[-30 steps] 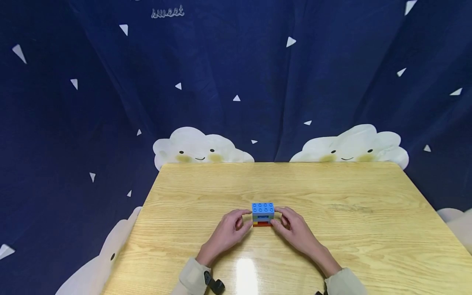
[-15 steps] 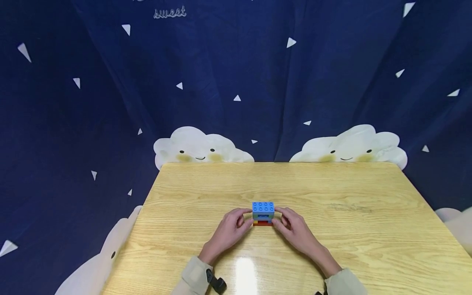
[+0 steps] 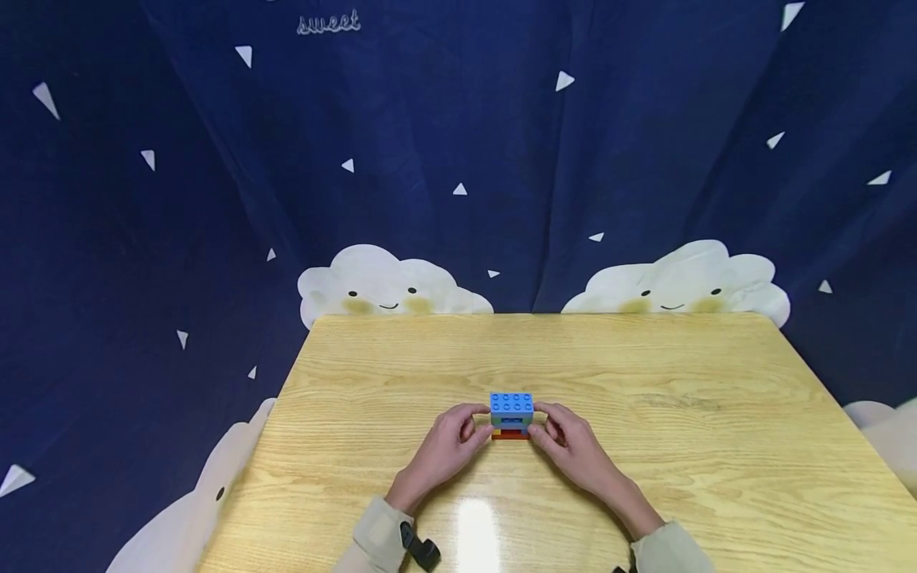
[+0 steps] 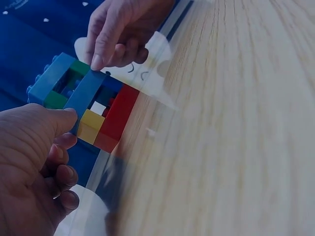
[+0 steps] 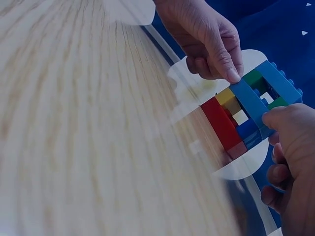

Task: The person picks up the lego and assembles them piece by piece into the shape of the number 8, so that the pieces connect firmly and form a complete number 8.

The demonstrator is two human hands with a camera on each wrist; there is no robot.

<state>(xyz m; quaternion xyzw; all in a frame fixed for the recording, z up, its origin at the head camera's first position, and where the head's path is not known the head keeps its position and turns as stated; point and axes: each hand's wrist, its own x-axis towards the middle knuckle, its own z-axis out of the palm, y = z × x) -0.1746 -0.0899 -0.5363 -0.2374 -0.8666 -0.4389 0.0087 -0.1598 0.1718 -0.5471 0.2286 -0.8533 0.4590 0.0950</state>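
Observation:
A small stack of toy building bricks (image 3: 512, 403) stands upright near the middle of the table, between both hands. Its base is a red brick (image 4: 120, 120), which carries a small yellow brick (image 4: 90, 126) and a small dark blue brick (image 5: 248, 132). Across these lies a long blue brick, then a green brick (image 5: 253, 81) at each end, with another long blue brick (image 5: 280, 81) on top. My left hand (image 3: 450, 438) pinches the left end between thumb and forefinger. At the right end, the thumb and forefinger of my right hand (image 3: 576, 446) grip likewise. Gaps show through its middle.
The wooden table (image 3: 401, 358) reaches back to a dark blue curtain (image 3: 458, 119) printed with clouds and white triangles. A black wrist camera (image 3: 421, 547) sits at the left sleeve. Light glares off the tabletop in front of the stack.

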